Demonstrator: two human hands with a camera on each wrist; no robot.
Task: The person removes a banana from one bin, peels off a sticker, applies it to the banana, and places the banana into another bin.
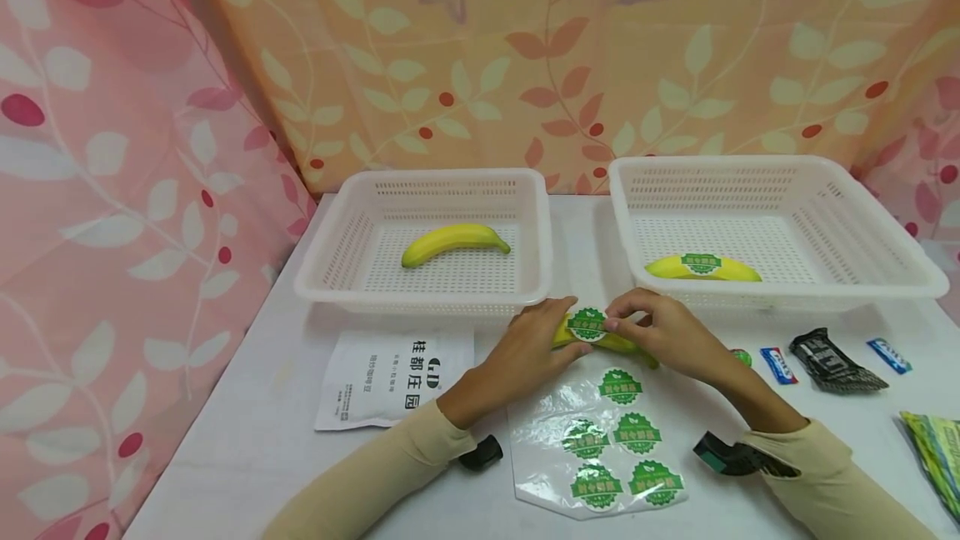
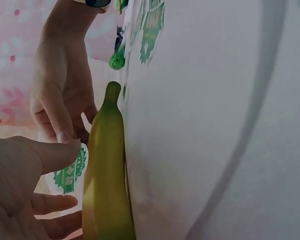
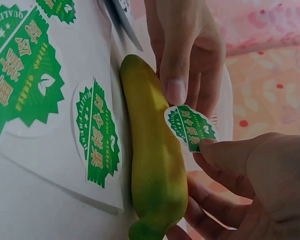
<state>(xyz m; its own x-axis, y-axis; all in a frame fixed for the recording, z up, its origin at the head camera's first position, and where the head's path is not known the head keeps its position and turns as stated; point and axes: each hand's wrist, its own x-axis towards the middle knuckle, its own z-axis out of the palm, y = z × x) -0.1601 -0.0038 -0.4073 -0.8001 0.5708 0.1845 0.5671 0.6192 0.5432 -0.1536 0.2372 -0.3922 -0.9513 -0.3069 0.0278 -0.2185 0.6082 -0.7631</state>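
A yellow banana [image 1: 621,343] with green tips lies on the table, in front of the gap between two baskets. My left hand [image 1: 536,344] spans its left end, fingers on the far side and thumb on the near side. My right hand [image 1: 663,327] pinches the edge of a round green-and-white sticker [image 3: 191,129] between thumb and finger. The sticker is over the banana, and its opposite edge is by the left thumb [image 3: 176,91]. Whether the sticker touches the peel I cannot tell. Nearer lies a glossy sheet [image 1: 543,440] with several green stickers [image 1: 637,433].
A white basket [image 1: 318,277] at the back left holds a plain banana [image 1: 453,242]; the right basket [image 1: 911,273] holds a stickered banana [image 1: 731,271]. A white pouch [image 1: 352,382] lies left. Blue-and-white packets [image 1: 778,366], a black packet [image 1: 836,363] and a green-yellow packet [image 1: 933,448] lie right.
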